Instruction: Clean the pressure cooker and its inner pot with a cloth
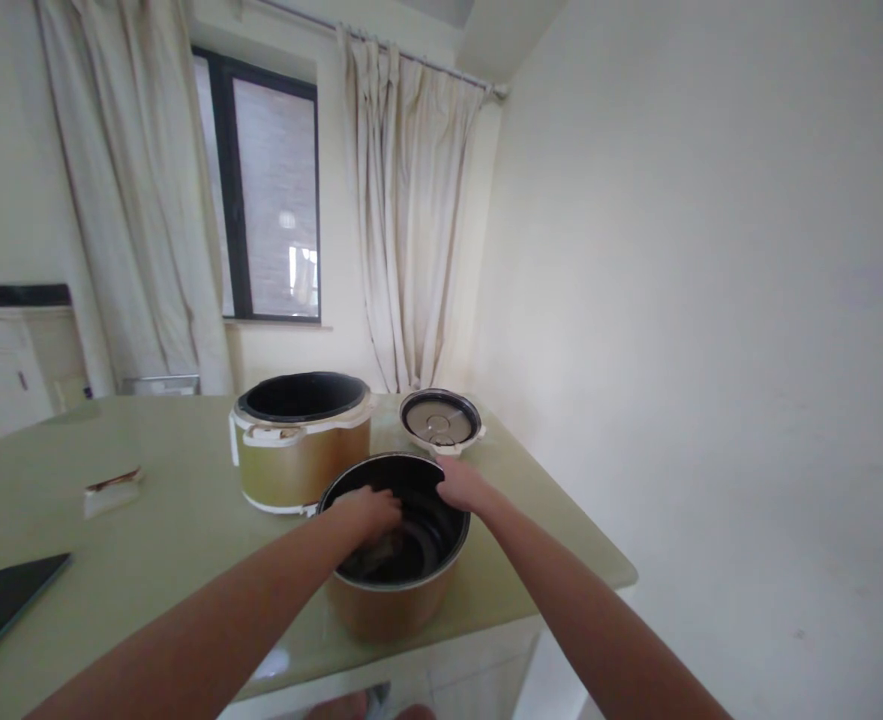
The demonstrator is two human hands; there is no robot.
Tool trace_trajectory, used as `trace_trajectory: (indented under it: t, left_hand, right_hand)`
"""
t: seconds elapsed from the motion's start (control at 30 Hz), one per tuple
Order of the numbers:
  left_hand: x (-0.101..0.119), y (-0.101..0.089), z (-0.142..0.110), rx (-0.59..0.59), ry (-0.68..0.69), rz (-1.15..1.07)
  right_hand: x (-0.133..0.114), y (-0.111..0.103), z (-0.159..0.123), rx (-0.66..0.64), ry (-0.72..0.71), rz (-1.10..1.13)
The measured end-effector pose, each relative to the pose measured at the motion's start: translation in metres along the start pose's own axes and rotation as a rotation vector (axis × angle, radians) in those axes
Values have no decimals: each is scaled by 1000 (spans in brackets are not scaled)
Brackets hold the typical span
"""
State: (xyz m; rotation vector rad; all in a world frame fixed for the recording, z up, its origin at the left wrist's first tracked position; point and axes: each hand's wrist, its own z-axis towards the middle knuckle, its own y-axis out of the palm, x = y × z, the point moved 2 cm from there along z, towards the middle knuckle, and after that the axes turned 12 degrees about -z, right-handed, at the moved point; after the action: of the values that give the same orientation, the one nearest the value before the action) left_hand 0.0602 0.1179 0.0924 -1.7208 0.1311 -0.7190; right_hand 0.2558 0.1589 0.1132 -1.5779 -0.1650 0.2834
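Observation:
A dark-lined inner pot (392, 615) with a copper-coloured outside stands near the front edge of the table. My right hand (462, 484) grips its rim at the right, thumb side over the edge. Inside the pot, my left hand (372, 512) reaches down with curled fingers. A pale blurred patch shows beneath that hand; whether it is a cloth or a reflection cannot be made out. Just behind stands a gold and white cooker body (302, 462), its dark top uncovered. A round lid (439, 418) lies with its metal inner side up, behind my right hand.
On the pale green table (193, 550), a small white packet (113, 492) lies at the left. A dark flat tablet-like object (10, 605) rests at the left edge of view. A white wall (711, 350) borders the right; curtains (418, 200) and a window (276, 190) are behind.

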Motion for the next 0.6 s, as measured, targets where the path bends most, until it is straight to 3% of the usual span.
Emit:
trace_trajectory:
  t: [0.13, 0.4, 0.6]
  left_hand:
    - [3, -4, 6, -80, 69, 219]
    - [26, -3, -4, -97, -52, 236]
    - [46, 0, -13, -97, -240, 226]
  right_hand:
    - [1, 2, -2, 9, 26, -7]
    - [1, -8, 1, 13, -97, -20]
    - [-9, -14, 14, -3, -143, -81]
